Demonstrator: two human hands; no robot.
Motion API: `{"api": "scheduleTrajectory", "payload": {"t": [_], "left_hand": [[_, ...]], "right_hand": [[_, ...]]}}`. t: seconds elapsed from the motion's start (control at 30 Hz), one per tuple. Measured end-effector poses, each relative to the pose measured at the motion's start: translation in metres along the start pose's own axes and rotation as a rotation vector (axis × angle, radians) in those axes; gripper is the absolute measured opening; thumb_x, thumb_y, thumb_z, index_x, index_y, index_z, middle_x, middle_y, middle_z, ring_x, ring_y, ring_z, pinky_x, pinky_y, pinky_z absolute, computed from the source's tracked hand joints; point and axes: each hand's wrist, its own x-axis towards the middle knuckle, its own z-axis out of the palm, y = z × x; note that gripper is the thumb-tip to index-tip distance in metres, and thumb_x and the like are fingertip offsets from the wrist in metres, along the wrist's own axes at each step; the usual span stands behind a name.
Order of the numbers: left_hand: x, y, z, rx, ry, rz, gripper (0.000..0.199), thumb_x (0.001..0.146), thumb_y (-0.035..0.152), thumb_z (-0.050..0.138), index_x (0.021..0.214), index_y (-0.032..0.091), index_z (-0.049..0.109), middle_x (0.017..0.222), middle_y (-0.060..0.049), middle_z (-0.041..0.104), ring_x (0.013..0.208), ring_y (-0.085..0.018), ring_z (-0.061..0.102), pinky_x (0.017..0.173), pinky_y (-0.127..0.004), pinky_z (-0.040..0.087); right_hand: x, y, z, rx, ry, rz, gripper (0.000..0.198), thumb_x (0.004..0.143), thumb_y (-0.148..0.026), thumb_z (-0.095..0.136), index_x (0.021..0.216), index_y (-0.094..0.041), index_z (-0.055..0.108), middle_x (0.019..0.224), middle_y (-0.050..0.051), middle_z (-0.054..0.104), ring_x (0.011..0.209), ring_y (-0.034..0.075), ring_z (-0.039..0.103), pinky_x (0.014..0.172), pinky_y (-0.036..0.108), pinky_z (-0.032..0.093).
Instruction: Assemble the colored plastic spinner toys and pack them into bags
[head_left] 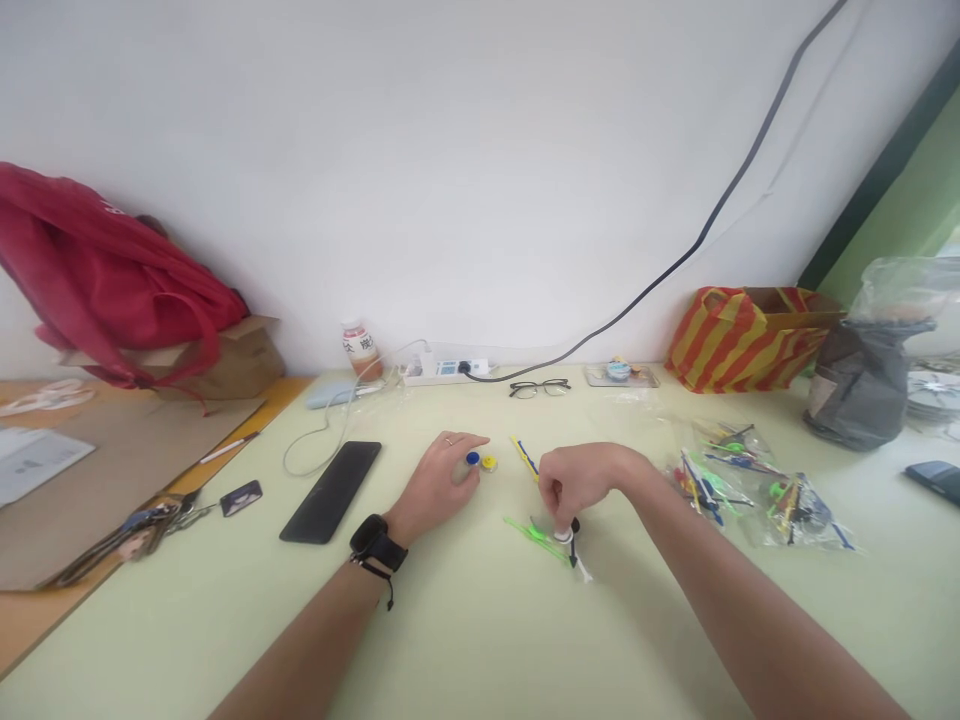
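My left hand (pixel 437 483) rests on the table, fingers apart, with a small blue round piece (pixel 472 458) between thumb and index finger. Just right of it lies a small yellow round piece (pixel 489 463). My right hand (pixel 576 482) points down, its fingers pinched at a white round piece (pixel 564 536). Around those fingertips are light green plastic sticks (pixel 538 538), a black stick (pixel 574 550) and a white stick (pixel 583 571). A yellow and blue stick (pixel 525 455) lies behind, running toward my right hand.
Clear bags of coloured plastic parts (pixel 802 510) lie at right. A black phone (pixel 331 492) is left of my left hand. Glasses (pixel 540 388), a power strip (pixel 446 372) and a bottle (pixel 361 350) stand along the wall. A striped bag (pixel 739 340) is at the back right.
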Motion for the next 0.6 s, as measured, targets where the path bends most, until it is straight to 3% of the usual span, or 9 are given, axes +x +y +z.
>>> {"api": "scheduleTrajectory", "payload": {"t": [0.13, 0.23, 0.33, 0.5, 0.6], "left_hand": [[0.004, 0.011, -0.005, -0.019, 0.105, 0.008, 0.032, 0.093, 0.015, 0.061, 0.122, 0.027, 0.068, 0.116, -0.006, 0.071, 0.115, -0.024, 0.063, 0.102, -0.043, 0.051], [0.005, 0.02, -0.009, -0.058, 0.185, 0.026, 0.021, 0.096, 0.019, 0.061, 0.114, 0.026, 0.069, 0.107, -0.005, 0.072, 0.101, -0.022, 0.066, 0.093, -0.039, 0.054], [0.005, 0.032, -0.011, -0.118, 0.18, 0.042, 0.02, 0.095, 0.027, 0.067, 0.114, 0.025, 0.068, 0.104, -0.005, 0.072, 0.09, -0.02, 0.066, 0.085, -0.037, 0.055], [0.004, 0.045, -0.005, -0.201, 0.15, 0.067, 0.041, 0.084, 0.036, 0.081, 0.121, 0.026, 0.065, 0.102, -0.004, 0.072, 0.088, -0.019, 0.066, 0.084, -0.035, 0.055], [0.005, 0.044, -0.001, -0.233, 0.172, 0.04, 0.022, 0.091, 0.03, 0.073, 0.112, 0.025, 0.068, 0.098, -0.004, 0.072, 0.086, -0.018, 0.066, 0.082, -0.035, 0.056]], "right_hand": [[-0.008, -0.002, -0.008, 0.048, 0.065, -0.063, 0.008, 0.065, -0.024, 0.076, 0.063, -0.022, 0.069, 0.069, -0.001, 0.071, 0.062, 0.016, 0.06, 0.054, 0.027, 0.039], [-0.016, -0.004, -0.015, 0.118, 0.226, 0.003, 0.004, 0.067, -0.02, 0.069, 0.065, -0.021, 0.065, 0.069, 0.001, 0.07, 0.061, 0.017, 0.06, 0.052, 0.027, 0.038], [-0.013, -0.011, -0.015, 0.233, 0.421, 0.03, 0.006, 0.069, -0.019, 0.067, 0.068, -0.021, 0.061, 0.069, 0.003, 0.071, 0.061, 0.018, 0.061, 0.05, 0.027, 0.037], [0.013, -0.025, 0.003, 0.41, 0.616, -0.117, 0.012, 0.077, -0.025, 0.066, 0.077, -0.022, 0.055, 0.076, 0.002, 0.068, 0.065, 0.016, 0.061, 0.052, 0.025, 0.04], [0.024, -0.029, 0.013, 0.48, 0.658, -0.209, 0.023, 0.082, -0.035, 0.069, 0.094, -0.024, 0.053, 0.075, -0.002, 0.065, 0.066, 0.015, 0.058, 0.055, 0.025, 0.04]]}}
